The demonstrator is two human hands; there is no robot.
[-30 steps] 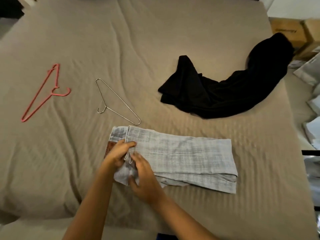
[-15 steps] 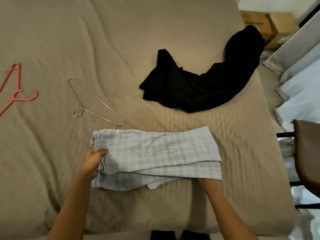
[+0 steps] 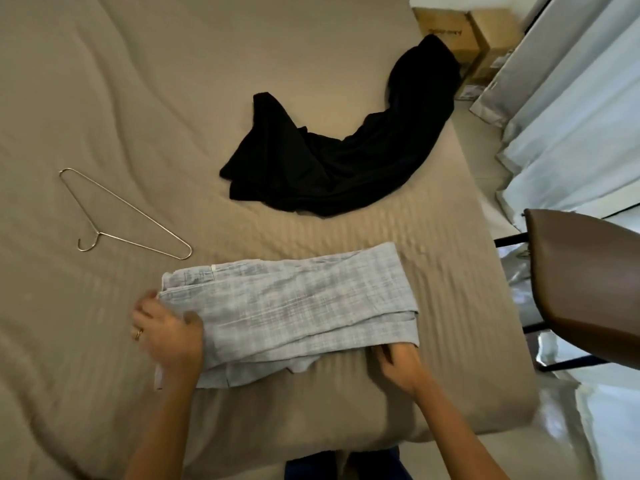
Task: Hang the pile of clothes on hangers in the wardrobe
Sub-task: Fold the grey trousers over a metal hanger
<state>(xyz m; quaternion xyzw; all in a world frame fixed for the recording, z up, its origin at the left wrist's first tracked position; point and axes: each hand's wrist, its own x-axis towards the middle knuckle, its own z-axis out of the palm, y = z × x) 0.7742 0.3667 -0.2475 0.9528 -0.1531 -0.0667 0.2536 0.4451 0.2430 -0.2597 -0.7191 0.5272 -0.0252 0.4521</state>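
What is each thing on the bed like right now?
Trousers, folded flat at the bed's near edge.
Black garment, crumpled, lying loose.
Wire hanger, lying flat, empty.
Left hand, gripping the trousers' left end.
Right hand, fingertips tucked under the trousers' right end.

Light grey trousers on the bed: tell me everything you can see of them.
The light grey trousers are thin woven cloth with a faint crosshatch, folded lengthwise into a long layered strip. They lie flat across the near edge of the bed, waistband with a belt loop to the left, leg ends to the right. The left hand lies over the waist end, thumb on the cloth; the right hand has its fingertips under the near leg-end corner. Blur hides whether either grips.
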